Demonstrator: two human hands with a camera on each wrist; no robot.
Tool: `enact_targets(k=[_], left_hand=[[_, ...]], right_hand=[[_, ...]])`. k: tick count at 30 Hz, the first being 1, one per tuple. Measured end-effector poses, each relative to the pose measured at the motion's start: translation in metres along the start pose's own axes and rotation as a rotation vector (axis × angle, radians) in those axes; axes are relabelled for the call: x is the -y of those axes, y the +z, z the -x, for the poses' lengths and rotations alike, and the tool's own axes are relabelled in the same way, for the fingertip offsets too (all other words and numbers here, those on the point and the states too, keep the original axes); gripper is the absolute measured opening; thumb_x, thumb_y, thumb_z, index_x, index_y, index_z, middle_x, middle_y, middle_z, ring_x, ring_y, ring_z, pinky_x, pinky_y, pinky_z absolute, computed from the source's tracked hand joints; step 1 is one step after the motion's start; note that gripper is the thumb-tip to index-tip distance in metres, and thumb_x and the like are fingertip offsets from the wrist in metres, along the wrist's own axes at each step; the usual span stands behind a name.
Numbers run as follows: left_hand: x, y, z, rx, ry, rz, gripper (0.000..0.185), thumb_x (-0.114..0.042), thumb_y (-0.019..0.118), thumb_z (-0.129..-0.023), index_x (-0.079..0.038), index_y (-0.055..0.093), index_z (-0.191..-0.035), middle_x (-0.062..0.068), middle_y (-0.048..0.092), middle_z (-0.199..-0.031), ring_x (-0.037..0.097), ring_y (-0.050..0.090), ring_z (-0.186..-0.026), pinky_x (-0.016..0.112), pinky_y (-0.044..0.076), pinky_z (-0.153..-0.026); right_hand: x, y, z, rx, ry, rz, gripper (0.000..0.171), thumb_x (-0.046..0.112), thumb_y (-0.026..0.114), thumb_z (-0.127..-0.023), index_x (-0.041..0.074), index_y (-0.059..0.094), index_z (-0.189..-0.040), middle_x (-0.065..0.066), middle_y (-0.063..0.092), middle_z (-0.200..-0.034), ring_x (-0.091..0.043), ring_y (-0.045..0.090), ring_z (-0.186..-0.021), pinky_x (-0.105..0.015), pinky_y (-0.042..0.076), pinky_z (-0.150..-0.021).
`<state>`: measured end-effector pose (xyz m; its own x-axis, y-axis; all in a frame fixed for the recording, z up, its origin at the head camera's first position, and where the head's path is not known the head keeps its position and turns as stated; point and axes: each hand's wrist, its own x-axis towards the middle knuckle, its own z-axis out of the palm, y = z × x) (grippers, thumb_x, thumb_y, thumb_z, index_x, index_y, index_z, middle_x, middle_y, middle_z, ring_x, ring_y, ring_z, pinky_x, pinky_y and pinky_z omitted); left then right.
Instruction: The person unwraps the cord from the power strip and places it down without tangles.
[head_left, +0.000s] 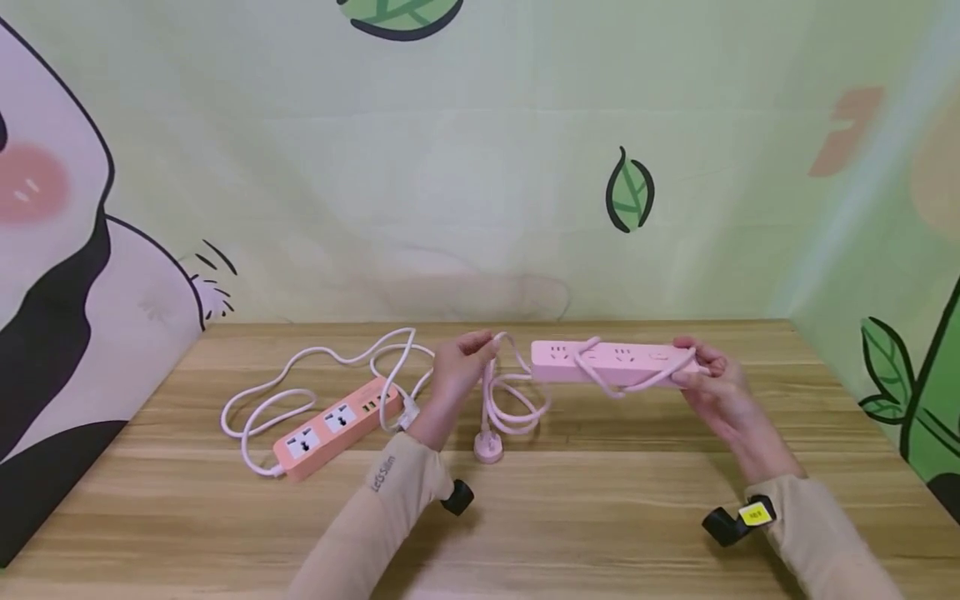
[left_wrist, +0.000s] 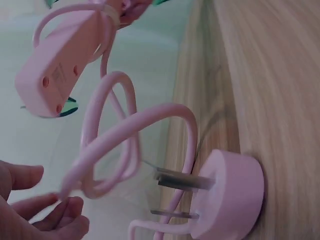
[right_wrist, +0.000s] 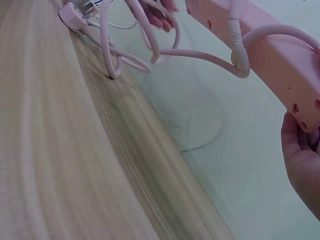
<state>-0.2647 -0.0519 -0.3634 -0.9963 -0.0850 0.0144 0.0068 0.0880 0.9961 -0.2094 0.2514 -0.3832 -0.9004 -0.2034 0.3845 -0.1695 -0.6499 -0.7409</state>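
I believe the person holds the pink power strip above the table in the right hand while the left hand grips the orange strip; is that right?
Not quite. The left hand holds the pink cord, not the orange strip, which lies untouched on the table. The right hand does hold the pink power strip, as the head view shows.

Pale pink power strip (head_left: 611,362) and cord (head_left: 510,400) showing against wood-grain table (head_left: 600,508); orange strip (head_left: 337,425) lying beside.
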Motion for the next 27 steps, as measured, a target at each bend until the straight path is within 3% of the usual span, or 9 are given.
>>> enact_targets(k=[2, 4, 7, 11, 14, 19, 27], left_hand=[[0.0, 0.0, 0.004, 0.06, 0.095, -0.105, 0.031, -0.016, 0.064, -0.085, 0.0, 0.063, -0.111, 0.014, 0.065, -0.106, 0.021, 0.063, -0.092, 0.028, 0.049, -0.08], [0.0, 0.001, 0.007, 0.139, 0.17, -0.15, 0.035, -0.021, 0.063, -0.086, 0.0, 0.061, -0.114, 0.013, 0.062, -0.114, 0.024, 0.058, -0.104, 0.032, 0.045, -0.089], [-0.001, 0.002, 0.011, 0.282, 0.21, -0.174, 0.045, -0.023, 0.065, -0.084, 0.0, 0.056, -0.121, 0.013, 0.06, -0.117, 0.024, 0.057, -0.107, 0.033, 0.043, -0.091], [-0.001, 0.005, 0.013, 0.446, 0.207, -0.196, 0.058, -0.014, 0.072, -0.077, 0.002, 0.048, -0.128, 0.017, 0.061, -0.114, 0.025, 0.06, -0.1, 0.029, 0.048, -0.083], [-0.001, 0.006, 0.014, 0.465, 0.2, -0.202, 0.059, -0.009, 0.075, -0.074, 0.002, 0.05, -0.126, 0.02, 0.062, -0.11, 0.025, 0.062, -0.094, 0.027, 0.051, -0.076], [0.001, 0.006, 0.014, 0.412, 0.175, -0.196, 0.054, -0.009, 0.076, -0.072, -0.002, 0.057, -0.121, 0.016, 0.065, -0.105, 0.022, 0.063, -0.09, 0.026, 0.051, -0.073], [0.0, 0.002, 0.015, 0.396, 0.234, -0.213, 0.05, -0.01, 0.076, -0.072, -0.002, 0.059, -0.118, 0.014, 0.066, -0.103, 0.019, 0.062, -0.086, 0.026, 0.05, -0.073]], right_hand=[[-0.002, 0.0, 0.0, -0.009, 0.008, 0.016, 0.035, -0.023, 0.049, -0.077, -0.003, 0.061, -0.104, -0.009, 0.065, -0.1, -0.015, 0.06, -0.089, -0.021, 0.047, -0.077], [-0.003, 0.0, 0.0, -0.02, 0.011, 0.024, 0.035, -0.023, 0.051, -0.077, -0.003, 0.061, -0.104, -0.009, 0.065, -0.099, -0.015, 0.06, -0.088, -0.021, 0.046, -0.077], [-0.005, 0.0, -0.001, -0.037, 0.013, 0.029, 0.034, -0.023, 0.052, -0.076, -0.003, 0.06, -0.103, -0.009, 0.065, -0.097, -0.015, 0.06, -0.087, -0.022, 0.047, -0.076], [-0.007, 0.001, -0.002, -0.057, 0.022, 0.05, 0.036, -0.024, 0.05, -0.076, -0.002, 0.061, -0.102, -0.01, 0.064, -0.097, -0.015, 0.06, -0.087, -0.021, 0.047, -0.077], [-0.008, 0.003, -0.003, -0.064, 0.041, 0.068, 0.039, -0.025, 0.049, -0.075, -0.001, 0.062, -0.103, -0.009, 0.062, -0.099, -0.015, 0.059, -0.089, -0.021, 0.047, -0.079], [-0.003, 0.006, -0.005, -0.067, 0.086, 0.162, 0.039, -0.022, 0.053, -0.076, 0.004, 0.064, -0.104, -0.006, 0.06, -0.101, -0.013, 0.059, -0.092, -0.02, 0.047, -0.081], [0.004, 0.007, -0.008, -0.128, 0.233, 0.538, 0.04, -0.013, 0.063, -0.075, 0.018, 0.065, -0.1, 0.001, 0.058, -0.097, -0.007, 0.055, -0.088, -0.016, 0.046, -0.077]])
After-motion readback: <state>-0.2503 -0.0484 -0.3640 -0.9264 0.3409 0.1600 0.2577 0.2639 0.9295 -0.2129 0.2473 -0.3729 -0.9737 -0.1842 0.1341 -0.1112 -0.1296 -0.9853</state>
